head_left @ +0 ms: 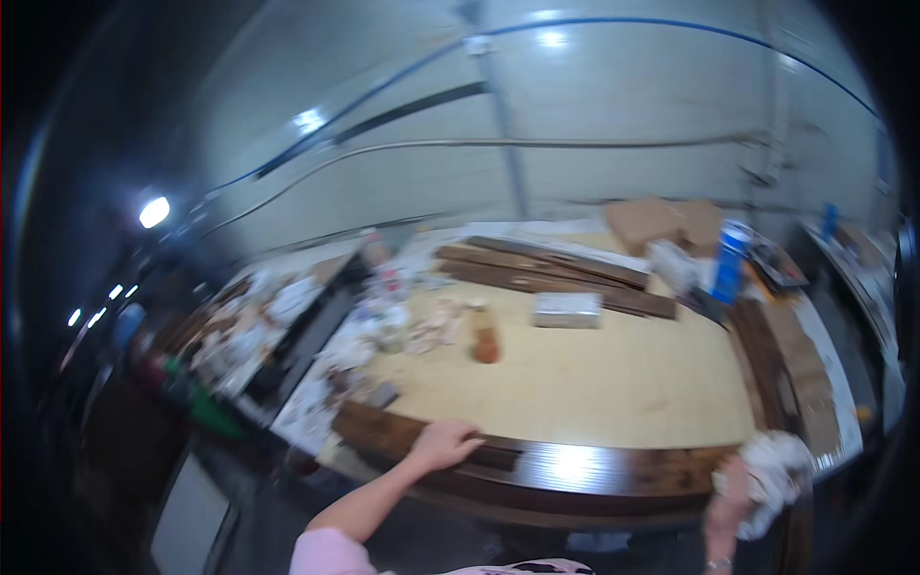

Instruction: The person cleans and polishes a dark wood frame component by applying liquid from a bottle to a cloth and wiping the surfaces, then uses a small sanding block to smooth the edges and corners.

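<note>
A long dark-brown wooden board [613, 468] lies along the near edge of the table, its glossy top reflecting a light. My left hand [447, 445] grips the board left of its middle, with the fingers bent over the top. At the board's right end, my right hand [733, 487] holds a bunched white cloth [772, 477]. Some of the right fingers are hidden by the cloth, and the picture is slightly blurred there. Beyond the board, a bottle with orange-brown liquid [486, 340] stands on the pale tabletop [613, 383].
Several dark wooden strips [556, 273] lie at the back, near a whitish block [566, 310]. A blue spray can [731, 261] stands at the right, above more brown strips [760, 364]. Crumpled rags and papers [431, 326] cover the left side. A cardboard piece [661, 222] rests by the wall.
</note>
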`<state>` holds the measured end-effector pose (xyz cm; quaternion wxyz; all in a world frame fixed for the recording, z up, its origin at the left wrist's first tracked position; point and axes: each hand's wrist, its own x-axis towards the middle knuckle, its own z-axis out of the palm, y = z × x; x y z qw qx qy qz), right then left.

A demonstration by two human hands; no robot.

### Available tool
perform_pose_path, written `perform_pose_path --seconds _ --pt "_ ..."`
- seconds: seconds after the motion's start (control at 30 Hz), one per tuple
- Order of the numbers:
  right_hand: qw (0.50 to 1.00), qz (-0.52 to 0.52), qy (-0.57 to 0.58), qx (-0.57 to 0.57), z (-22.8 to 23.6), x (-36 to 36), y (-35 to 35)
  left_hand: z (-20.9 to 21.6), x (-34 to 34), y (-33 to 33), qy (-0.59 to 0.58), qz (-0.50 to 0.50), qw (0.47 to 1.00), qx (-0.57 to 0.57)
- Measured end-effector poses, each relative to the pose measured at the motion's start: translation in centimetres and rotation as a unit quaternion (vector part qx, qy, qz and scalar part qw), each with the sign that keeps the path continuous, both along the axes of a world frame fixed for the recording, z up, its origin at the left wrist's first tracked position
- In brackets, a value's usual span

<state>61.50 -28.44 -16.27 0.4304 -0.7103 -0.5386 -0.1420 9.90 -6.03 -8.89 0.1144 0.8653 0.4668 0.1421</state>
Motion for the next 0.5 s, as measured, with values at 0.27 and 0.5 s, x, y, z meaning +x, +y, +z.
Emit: perform_pose_path --seconds 0.27,0.5 --pt "0.991 0.120 0.035 -0.048 3.9 -5.9 2.3 0.3 -0.2 0.4 -0.013 0.006 1.000 0.012" --pt "0.985 0.001 -0.158 -0.063 3.7 -0.4 2.6 0.5 -0.3 0.5 0.003 0.030 0.999 -0.012"
